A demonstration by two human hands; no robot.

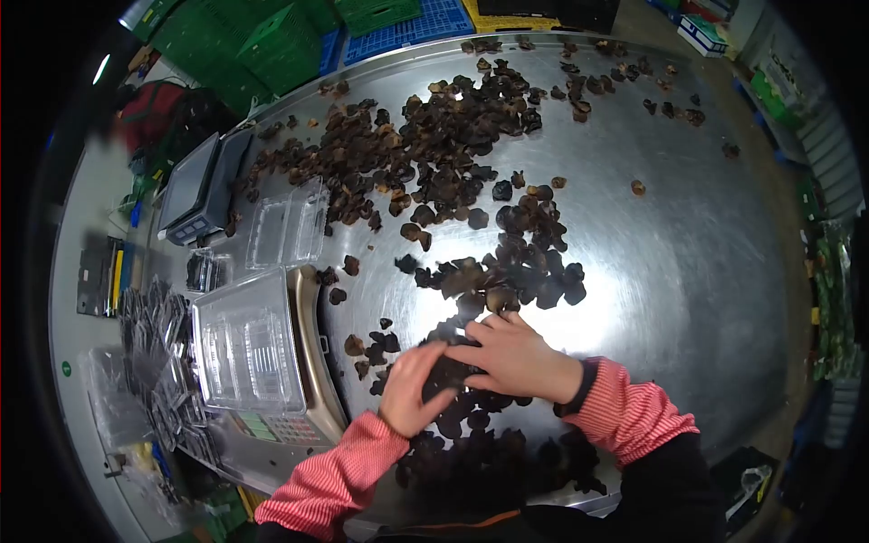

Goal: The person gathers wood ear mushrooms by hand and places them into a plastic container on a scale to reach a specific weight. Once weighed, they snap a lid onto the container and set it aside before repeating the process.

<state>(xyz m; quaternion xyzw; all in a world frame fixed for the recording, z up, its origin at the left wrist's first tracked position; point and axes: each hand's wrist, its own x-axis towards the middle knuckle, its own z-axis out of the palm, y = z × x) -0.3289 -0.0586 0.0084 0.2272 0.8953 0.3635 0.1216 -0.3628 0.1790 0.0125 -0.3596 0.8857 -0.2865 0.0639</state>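
Note:
Dark brown wood ear mushrooms lie in a loose heap on the steel table, close to my body. On the left side of this heap, my left hand is curved, its thumb apart from its fingers. My right hand reaches in from the right with fingers spread over the mushrooms. Both hands touch the pieces and their fingertips nearly meet. Neither has a firm hold on anything that I can see; some pieces between them are partly hidden.
Left of my hands is a weighing scale carrying clear plastic trays. A second scale stands farther back. More wood ear mushrooms spread across the far table. Stacked clear packaging lies at left; green crates stand beyond the edge.

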